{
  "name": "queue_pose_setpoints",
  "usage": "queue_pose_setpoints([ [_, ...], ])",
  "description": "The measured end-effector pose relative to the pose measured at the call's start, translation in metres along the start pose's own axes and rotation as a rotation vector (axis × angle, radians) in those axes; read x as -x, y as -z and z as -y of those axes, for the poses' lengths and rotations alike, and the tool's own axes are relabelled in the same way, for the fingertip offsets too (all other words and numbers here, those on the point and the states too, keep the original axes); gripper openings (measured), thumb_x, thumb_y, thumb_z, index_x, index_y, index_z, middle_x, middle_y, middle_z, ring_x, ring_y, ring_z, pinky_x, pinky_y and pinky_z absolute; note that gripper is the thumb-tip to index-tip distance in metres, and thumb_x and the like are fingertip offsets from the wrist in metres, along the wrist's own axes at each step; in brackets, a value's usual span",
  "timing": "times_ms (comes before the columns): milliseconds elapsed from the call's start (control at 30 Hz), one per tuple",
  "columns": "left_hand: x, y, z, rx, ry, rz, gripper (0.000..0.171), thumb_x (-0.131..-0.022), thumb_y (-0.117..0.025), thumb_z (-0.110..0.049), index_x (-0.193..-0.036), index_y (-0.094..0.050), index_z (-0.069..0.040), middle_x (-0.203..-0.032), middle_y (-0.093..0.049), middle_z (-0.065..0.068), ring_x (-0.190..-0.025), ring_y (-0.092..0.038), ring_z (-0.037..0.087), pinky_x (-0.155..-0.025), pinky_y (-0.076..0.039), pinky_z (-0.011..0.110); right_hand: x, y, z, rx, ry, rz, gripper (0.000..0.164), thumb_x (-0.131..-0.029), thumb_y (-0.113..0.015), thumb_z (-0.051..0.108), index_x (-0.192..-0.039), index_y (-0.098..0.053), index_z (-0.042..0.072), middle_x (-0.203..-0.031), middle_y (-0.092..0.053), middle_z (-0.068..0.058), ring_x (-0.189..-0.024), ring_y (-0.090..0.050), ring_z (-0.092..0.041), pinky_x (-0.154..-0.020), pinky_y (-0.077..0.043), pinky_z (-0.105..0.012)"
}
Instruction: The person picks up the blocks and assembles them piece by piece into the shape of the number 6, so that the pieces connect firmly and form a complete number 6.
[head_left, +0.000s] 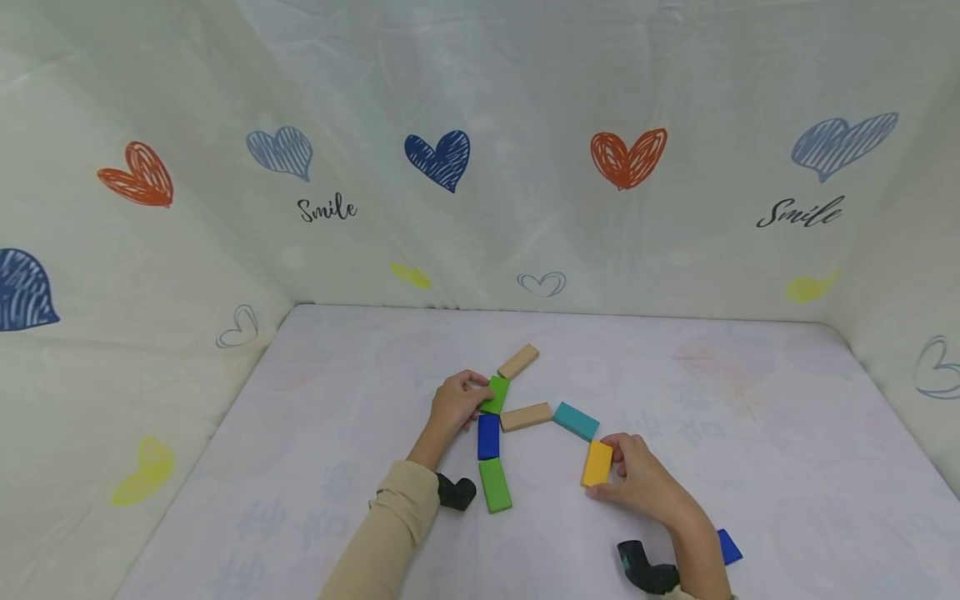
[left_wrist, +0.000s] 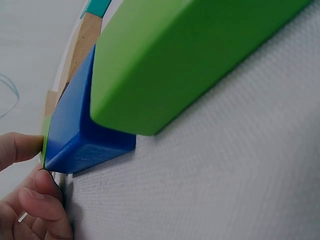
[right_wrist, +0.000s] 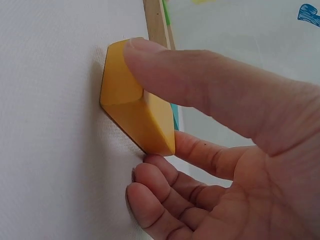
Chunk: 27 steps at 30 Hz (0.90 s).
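With thumb and fingers, my left hand pinches the upper green block by its sides. Just below it lie a blue block and a second green block, end to end, both large in the left wrist view. My right hand grips a yellow block, its thumb over the near end and a finger at the far side. The yellow block's far end meets a teal block, which adjoins a plain wooden block reaching to the blue one.
Another plain wooden block slants off the far end of the upper green block. A loose blue block lies partly hidden behind my right forearm. Black wrist devices sit at both wrists. A white patterned sheet hangs behind the white table.
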<state>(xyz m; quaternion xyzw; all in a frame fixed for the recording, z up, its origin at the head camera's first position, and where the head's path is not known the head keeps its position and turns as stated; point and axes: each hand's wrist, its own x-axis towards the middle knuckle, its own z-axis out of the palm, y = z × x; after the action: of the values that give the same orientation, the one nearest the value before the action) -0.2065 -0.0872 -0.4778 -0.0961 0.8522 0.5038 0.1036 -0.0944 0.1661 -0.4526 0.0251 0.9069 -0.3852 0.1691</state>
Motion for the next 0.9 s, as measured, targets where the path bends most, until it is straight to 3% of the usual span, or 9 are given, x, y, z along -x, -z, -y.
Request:
queue_pose_setpoints([
  [400, 0.0004, -0.0002, -0.0003, -0.002, 0.000, -0.002, 0.022, -0.079, -0.068, -0.017, -0.099, -0.065, -0.008, -0.055, -0.047, -0.002, -0.036, -0.040, 0.008, -0.033, -0.034, 0.018, -0.0014, 0.0034, -0.0039, -0.033, -0.002, 0.011, 0.071, -0.069, -0.081, 0.019, -0.128, -0.045, 0.000, -0.098, -0.043, -0.009, -0.084, -0.043, -0.019, -0.064, -0.041, -0.023],
  [900, 0.0023, 0.0003, -0.0030, -0.008, -0.004, -0.005, 0.022, -0.079, -0.068, -0.017, -0.099, -0.065, -0.008, -0.056, -0.047, -0.002, -0.037, -0.040, 0.008, -0.033, -0.033, 0.017, -0.0008, 0.0082, -0.0041, -0.057, 0.046, 0.032, 0.070, -0.070, -0.080, 0.017, -0.129, -0.046, 0.001, -0.097, -0.043, -0.010, -0.081, -0.041, -0.018, -0.060, -0.038, -0.020],
])
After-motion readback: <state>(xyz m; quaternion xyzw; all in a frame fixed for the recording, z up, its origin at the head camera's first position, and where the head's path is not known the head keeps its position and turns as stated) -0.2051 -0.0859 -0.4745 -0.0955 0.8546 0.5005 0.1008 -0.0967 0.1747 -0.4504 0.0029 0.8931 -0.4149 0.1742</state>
